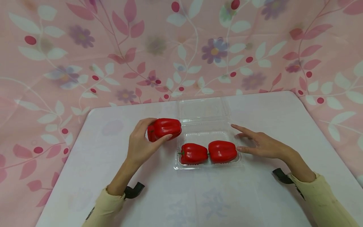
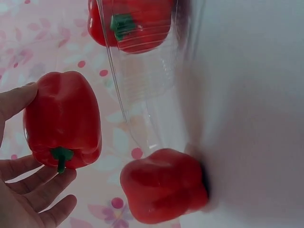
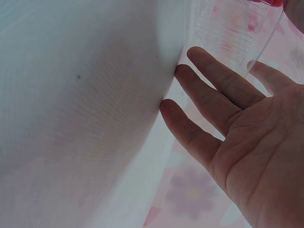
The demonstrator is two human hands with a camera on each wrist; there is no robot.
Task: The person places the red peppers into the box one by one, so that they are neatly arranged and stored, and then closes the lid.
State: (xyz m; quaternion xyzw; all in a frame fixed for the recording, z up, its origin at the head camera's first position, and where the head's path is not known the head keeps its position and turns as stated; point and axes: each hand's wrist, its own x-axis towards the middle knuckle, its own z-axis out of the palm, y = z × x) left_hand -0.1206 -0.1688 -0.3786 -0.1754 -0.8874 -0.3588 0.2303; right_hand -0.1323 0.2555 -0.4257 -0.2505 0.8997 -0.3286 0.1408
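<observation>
My left hand (image 1: 141, 143) grips a red bell pepper (image 1: 167, 127) between thumb and fingers, raised just left of a clear plastic clamshell box (image 1: 208, 136). In the left wrist view the held pepper (image 2: 61, 118) has its green stem pointing down the picture. Another red pepper (image 2: 164, 185) sits on the table beneath it, mostly hidden behind the held one in the head view. Along the box's near side lie two peppers, a left one (image 1: 194, 154) and a right one (image 1: 222, 151). Fingers spread, my right hand (image 1: 262, 145) is at the box's right edge, holding nothing.
The box's lid (image 1: 202, 108) is folded back toward the far table edge. A white cloth covers the table (image 1: 158, 195). Behind it hangs a pink floral curtain (image 1: 181, 50). Dark curved pieces (image 1: 134, 190) stick out from both wrists.
</observation>
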